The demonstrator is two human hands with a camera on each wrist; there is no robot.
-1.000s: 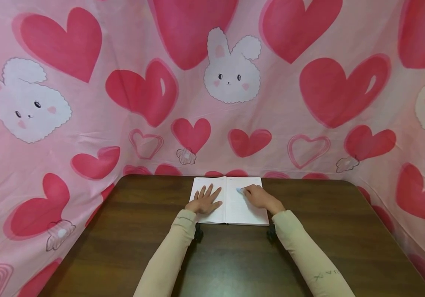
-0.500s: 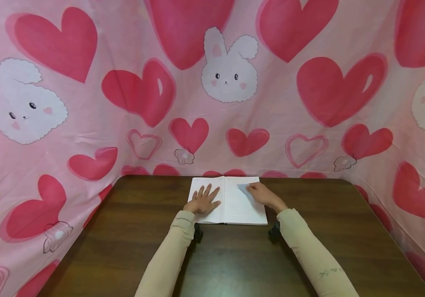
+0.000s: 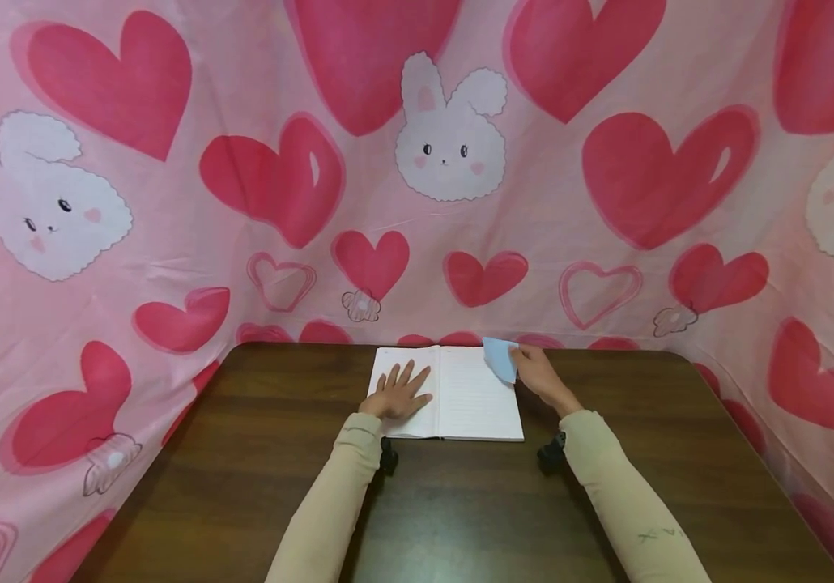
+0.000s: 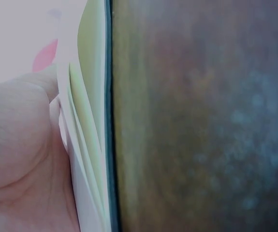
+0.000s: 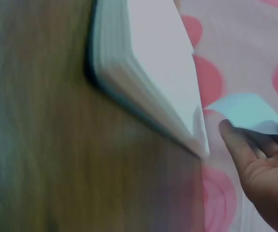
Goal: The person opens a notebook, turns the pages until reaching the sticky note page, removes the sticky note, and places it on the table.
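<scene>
An open notebook point(image 3: 477, 409) with lined white pages lies at the far side of the table. My left hand point(image 3: 397, 394) rests on its left page with the fingers spread; the left wrist view shows the palm's heel beside the page edges point(image 4: 88, 179). Over the top right corner of the right page, my right hand point(image 3: 539, 372) pinches a light blue sticky note point(image 3: 499, 359) by its edge. In the right wrist view the sticky note point(image 5: 250, 112) hangs off the page, between thumb and fingers.
The brown wooden table point(image 3: 446, 510) spreads out around the notebook. A pink cloth point(image 3: 431, 235) with hearts and rabbits hangs behind the table and along both sides. A dark wrist-camera mount point(image 3: 552, 453) sits under the right wrist.
The right hand has lifted the sticky note from the right page and carried it right and up to the page's corner. The left hand has stayed on the left page.
</scene>
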